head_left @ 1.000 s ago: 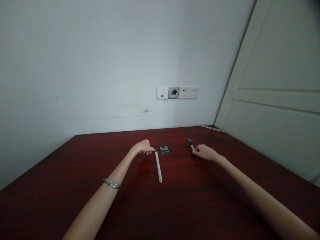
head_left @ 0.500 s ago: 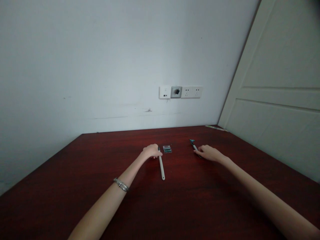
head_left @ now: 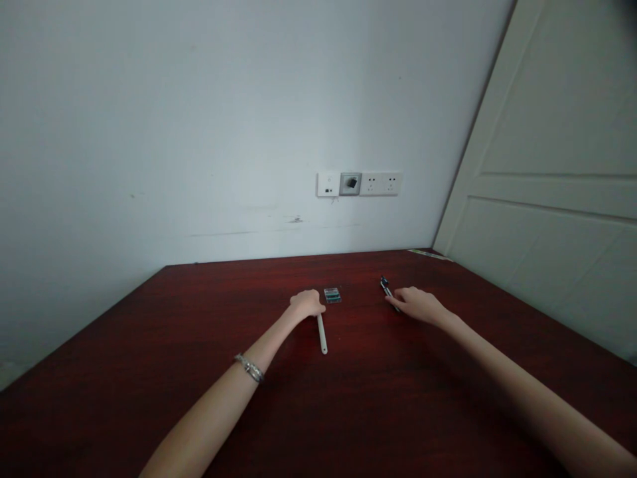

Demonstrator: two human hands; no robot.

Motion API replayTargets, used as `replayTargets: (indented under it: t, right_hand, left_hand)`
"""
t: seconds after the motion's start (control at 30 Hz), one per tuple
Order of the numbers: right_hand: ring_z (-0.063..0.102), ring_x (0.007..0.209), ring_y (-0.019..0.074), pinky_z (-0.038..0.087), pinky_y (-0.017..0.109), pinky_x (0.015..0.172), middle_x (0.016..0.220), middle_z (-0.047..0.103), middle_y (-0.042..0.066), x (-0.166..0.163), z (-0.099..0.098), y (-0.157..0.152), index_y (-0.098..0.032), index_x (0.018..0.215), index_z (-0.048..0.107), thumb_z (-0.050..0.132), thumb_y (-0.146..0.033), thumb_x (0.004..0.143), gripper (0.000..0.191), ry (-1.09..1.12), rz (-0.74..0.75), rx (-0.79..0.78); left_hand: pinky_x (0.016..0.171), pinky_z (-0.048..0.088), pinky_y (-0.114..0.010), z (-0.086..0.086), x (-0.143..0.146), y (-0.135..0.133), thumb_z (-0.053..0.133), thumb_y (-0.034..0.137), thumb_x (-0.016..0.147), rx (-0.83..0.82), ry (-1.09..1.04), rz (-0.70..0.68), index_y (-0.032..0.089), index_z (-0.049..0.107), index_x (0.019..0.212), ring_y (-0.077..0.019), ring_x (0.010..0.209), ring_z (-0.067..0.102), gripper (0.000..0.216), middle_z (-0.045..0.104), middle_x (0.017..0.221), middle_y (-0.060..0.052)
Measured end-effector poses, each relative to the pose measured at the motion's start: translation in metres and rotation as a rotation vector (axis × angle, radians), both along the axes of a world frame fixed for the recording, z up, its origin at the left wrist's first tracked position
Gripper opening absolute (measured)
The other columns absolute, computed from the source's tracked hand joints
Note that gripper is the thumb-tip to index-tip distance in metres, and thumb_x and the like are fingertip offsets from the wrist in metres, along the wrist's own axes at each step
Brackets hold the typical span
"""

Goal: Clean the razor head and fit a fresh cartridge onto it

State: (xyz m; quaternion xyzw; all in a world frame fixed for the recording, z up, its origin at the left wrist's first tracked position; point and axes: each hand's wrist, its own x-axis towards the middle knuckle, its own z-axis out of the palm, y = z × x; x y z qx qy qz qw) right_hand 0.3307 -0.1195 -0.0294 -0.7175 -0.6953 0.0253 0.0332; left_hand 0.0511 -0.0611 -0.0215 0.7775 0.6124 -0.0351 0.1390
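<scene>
Just left of centre in the lower half of the frame, the left hand (head_left: 307,303) curls over the upper end of a white stick (head_left: 322,335) on the dark red bench (head_left: 378,411); its fingers are hidden, so I cannot tell whether they grip. Right of centre, the right hand (head_left: 417,304) pinches a slim dark-headed tool (head_left: 389,290) between thumb and fingers. Between the hands lies a small clear case (head_left: 332,295), nearer the left.
</scene>
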Motion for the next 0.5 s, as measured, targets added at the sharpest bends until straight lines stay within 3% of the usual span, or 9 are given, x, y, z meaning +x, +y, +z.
replayTargets:
  t: [0.23,0.5]
  right_hand:
    - [0.064,0.073,0.0241,0.037,0.028,0.058,0.079,0.067,0.01,-0.052,0.02,-0.023,-0.019,0.075,0.062,0.035,-0.053,0.089,0.045,0.002,0.155,0.088]
    - [0.063,0.065,0.0201,0.032,0.027,0.054,0.069,0.065,0.006,-0.107,0.027,-0.04,-0.02,0.067,0.057,0.033,-0.054,0.09,0.047,0.093,0.297,0.173]
  left_hand:
    - [0.071,0.047,-0.028,0.001,-0.001,-0.002,0.061,0.035,0.067,0.035,-0.049,0.006,0.018,0.065,0.095,-0.028,0.097,0.064,0.033,0.067,0.106,-0.014]
    - [0.07,0.048,-0.03,0.031,0.0,-0.003,0.055,0.04,0.074,0.149,-0.144,-0.006,0.018,0.065,0.096,-0.0293,0.096,0.064,0.033,0.068,0.103,-0.016]
